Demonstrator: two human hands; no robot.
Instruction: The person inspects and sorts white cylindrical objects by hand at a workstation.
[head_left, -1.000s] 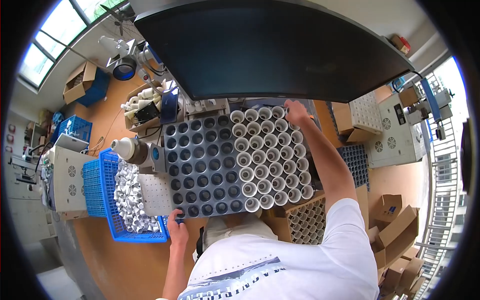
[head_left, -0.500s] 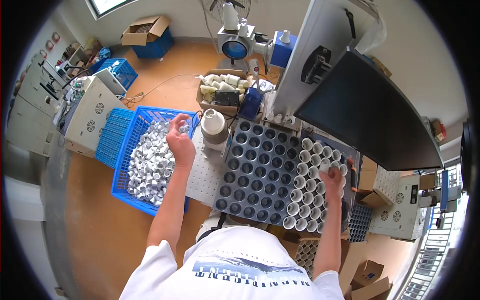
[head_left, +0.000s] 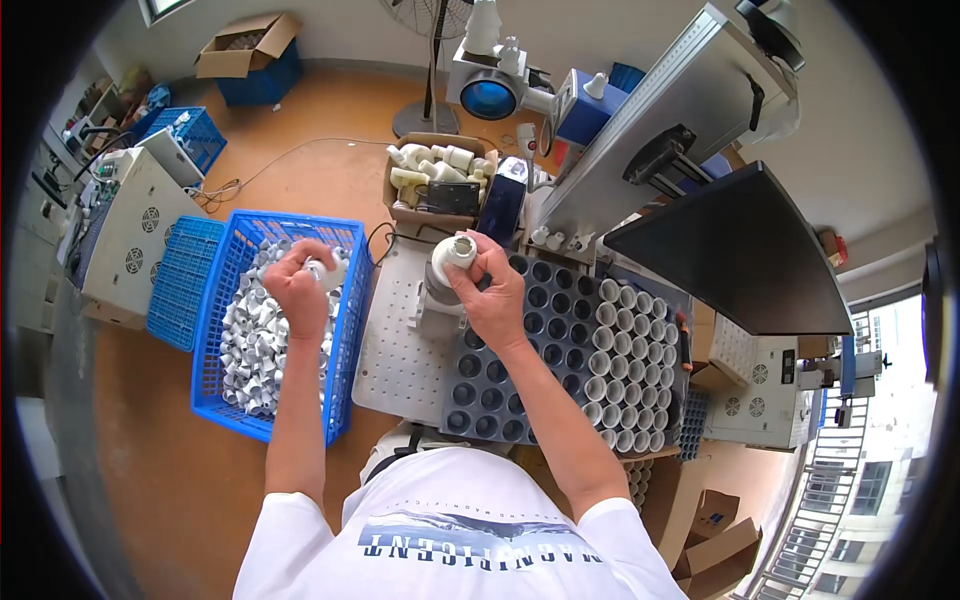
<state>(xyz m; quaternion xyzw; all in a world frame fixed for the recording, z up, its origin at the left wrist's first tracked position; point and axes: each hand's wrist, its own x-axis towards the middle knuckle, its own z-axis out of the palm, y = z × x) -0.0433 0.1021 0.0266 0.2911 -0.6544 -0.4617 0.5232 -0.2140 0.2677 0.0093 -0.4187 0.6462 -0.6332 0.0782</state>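
Note:
My left hand [head_left: 297, 286] is above the blue basket [head_left: 205, 395], fingers closed on a white plastic cup [head_left: 327, 271]. Loose white pieces [head_left: 262, 345] fill much of that basket. On the perforated metal plate [head_left: 390, 365] stands a round fixture [head_left: 440, 288]. My right hand [head_left: 492, 290] curls around a white collar piece [head_left: 456, 251] on top of it, its thumb toward me. Partly under my right forearm is a dark tray [head_left: 480, 425] with round holes. White cups [head_left: 622, 368] stand in rows on its right side.
Behind the fixture sits a cardboard box [head_left: 402, 212] of white and cream parts. A machine head with a blue lens [head_left: 488, 95] overhangs the back. At the right, a black monitor [head_left: 740, 260] leans over the tray. An orange-handled tool [head_left: 684, 340] lies beside the cups.
My right hand has moved left from the rows of cups to the fixture. My left hand has moved left over the basket and now shows a white cup in its fingers. The view has shifted.

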